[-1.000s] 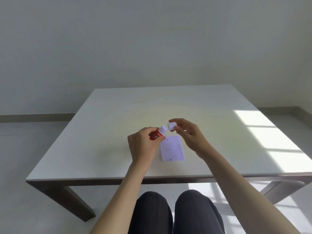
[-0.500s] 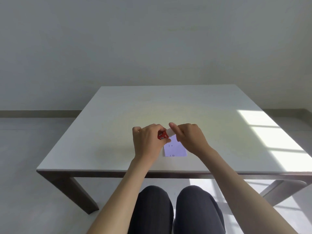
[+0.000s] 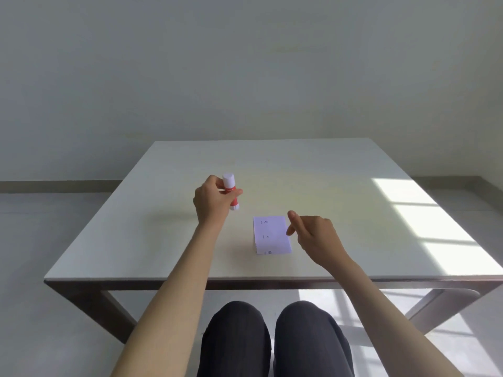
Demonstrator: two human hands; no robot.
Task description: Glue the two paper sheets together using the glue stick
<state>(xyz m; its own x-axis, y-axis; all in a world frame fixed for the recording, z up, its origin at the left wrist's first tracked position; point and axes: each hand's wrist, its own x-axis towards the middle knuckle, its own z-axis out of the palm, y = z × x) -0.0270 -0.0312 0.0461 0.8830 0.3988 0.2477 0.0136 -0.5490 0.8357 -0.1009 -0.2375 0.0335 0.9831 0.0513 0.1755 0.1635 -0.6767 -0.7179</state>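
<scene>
- A pale wall fills the upper half of the head view, with a dark skirting strip running along its foot and a light grey floor below it.
- The table (image 3: pixel 272 170) is a broad white square top on dark legs; a bright patch of window light falls over its right side and onto the floor beneath.
- The person's two knees in dark trousers (image 3: pixel 275 338) show below the near edge of the table, with both bare forearms reaching over that edge.
- The right hand (image 3: pixel 313 235) hovers just beside the right edge of the paper sheets, loosely curled with the fingers half open. It has hold of nothing. Whether a fingertip touches the paper cannot be told.
- The left hand (image 3: pixel 212 202) is raised above the table, left of the paper and well apart from it, with fingers and thumb closed round the middle of the glue stick.
- The paper sheets (image 3: pixel 270 235) lie flat on the table near its front edge, roughly central, stacked one on the other. The lower sheet peeps out along the left and bottom edges. Small dark marks are printed on the top sheet, too small to read.
- The glue stick (image 3: pixel 231 193) is red-bodied with a white cap on its upper end, and stands nearly upright in the left hand, tilted slightly, with its white base showing below the fingers.
</scene>
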